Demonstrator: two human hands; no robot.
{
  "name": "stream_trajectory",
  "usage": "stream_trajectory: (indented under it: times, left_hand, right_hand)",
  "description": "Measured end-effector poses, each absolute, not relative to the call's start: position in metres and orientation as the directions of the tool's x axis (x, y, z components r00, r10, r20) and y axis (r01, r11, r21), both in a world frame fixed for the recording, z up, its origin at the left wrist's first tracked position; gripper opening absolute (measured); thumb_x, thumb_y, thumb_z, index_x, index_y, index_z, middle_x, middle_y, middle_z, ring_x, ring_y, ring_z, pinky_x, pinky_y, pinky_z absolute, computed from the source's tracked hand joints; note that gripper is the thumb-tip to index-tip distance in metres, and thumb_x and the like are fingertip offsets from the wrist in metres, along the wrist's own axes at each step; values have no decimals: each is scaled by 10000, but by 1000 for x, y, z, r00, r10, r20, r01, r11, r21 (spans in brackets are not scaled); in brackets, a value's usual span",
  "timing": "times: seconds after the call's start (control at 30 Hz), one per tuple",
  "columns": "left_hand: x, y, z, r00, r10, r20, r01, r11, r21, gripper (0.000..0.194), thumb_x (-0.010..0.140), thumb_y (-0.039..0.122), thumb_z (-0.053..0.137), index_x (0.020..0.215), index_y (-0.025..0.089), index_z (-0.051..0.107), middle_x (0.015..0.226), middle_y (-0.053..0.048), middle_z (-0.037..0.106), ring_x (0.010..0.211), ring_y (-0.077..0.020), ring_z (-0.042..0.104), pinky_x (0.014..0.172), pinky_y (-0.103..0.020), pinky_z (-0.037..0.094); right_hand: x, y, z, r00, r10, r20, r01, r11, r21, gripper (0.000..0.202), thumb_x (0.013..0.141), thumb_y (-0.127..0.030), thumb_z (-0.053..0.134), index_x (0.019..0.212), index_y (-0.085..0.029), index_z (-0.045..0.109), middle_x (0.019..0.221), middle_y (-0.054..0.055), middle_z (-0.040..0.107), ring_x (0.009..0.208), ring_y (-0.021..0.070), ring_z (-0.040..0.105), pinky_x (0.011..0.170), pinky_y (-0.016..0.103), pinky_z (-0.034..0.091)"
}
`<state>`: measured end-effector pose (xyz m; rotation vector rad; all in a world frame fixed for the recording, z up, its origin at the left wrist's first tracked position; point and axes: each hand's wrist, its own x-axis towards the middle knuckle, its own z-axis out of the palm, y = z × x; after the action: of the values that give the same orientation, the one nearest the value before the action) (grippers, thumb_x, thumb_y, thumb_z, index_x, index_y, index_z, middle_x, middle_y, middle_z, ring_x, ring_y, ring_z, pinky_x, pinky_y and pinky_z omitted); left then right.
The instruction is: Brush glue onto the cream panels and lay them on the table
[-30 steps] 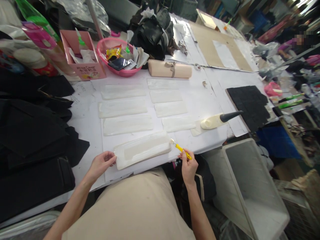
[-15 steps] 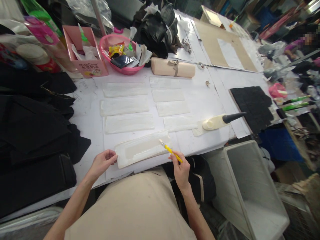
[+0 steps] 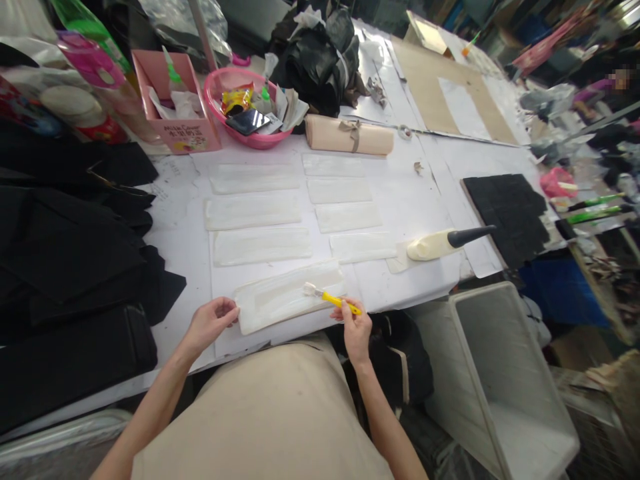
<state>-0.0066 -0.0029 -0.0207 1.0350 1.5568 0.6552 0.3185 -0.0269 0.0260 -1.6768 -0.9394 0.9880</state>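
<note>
**Brush over the near strip, other hand pinning its end**

The right hand (image 3: 356,328) is closed around the yellow handle of a small brush (image 3: 330,299), gripping it at the rear end. The brush lies nearly flat over the near pale strip (image 3: 287,295), long axis running roughly 4 o'clock to 10 o'clock, its whitish bristle head pointing toward 10 o'clock and resting on or just above the strip's right half; contact cannot be told for certain.

The left hand (image 3: 213,320) is curled, fingertips pinching or pressing the strip's left end at the bench (image 3: 425,200) edge. The strip itself sits nearest the person, at 6 o'clock of the bench, long axis running about 8 o'clock to 2 o'clock, right end slightly farther away.

Seven more pale strips (image 3: 260,210) lie in two columns toward 12 o'clock, apart from one another. A cream bottle with a dark nozzle (image 3: 445,241) lies on its side at 3 o'clock, nozzle pointing right.

What might go wrong, as a judgement: the strip hangs close to the bench edge, so a hard stroke toward the left hand could buckle it or drag it off if the pinch slackens. A wet brush head straying past the strip's border would smear the paper beneath, and the black cloth (image 3: 75,267) at 9 o'clock is near enough to catch a stray drip.
</note>
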Motion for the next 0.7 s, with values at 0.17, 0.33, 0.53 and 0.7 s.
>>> stream_trajectory:
  times: [0.17, 0.33, 0.53, 0.7]
  left_hand:
    - [-4, -1, -15, -26, 877, -480, 264, 469, 843, 355, 643, 515, 689, 708, 183, 582, 593, -8, 637, 572, -162, 602, 536, -272, 486]
    - [-3, 0, -13, -33, 873, -487, 257, 478, 840, 380, 620, 536, 696, 693, 183, 578, 583, -10, 635, 561, -161, 599, 526, -272, 481]
    - [-5, -2, -20, -18, 882, -471, 253, 459, 851, 363, 648, 523, 689, 709, 183, 577, 581, -6, 631, 557, -156, 593, 521, -263, 474]
    - [-4, -2, -19, -25, 882, -471, 245, 462, 852, 347, 646, 507, 683, 704, 182, 576, 582, -4, 627, 555, -150, 589, 521, -259, 474]
  right_hand:
    - [354, -27, 39, 549, 835, -41, 299, -242, -923, 358, 886, -472, 573, 995, -134, 617, 722, 53, 700, 613, 193, 706, 600, 298, 578]
    - [306, -33, 51, 360, 932, -38, 296, -153, -943, 262, 927, -396, 538, 1026, -169, 623, 764, 41, 704, 668, 177, 710, 651, 290, 579]
    - [232, -23, 33, -49, 982, -184, 101, -178, -979, 228, 925, -382, 550, 1009, -188, 636, 739, 9, 683, 641, 153, 703, 627, 254, 561]
    - [256, -13, 22, 171, 963, -207, 60, -220, -974, 272, 905, -421, 565, 985, -168, 620, 696, 10, 682, 599, 160, 693, 580, 255, 556]
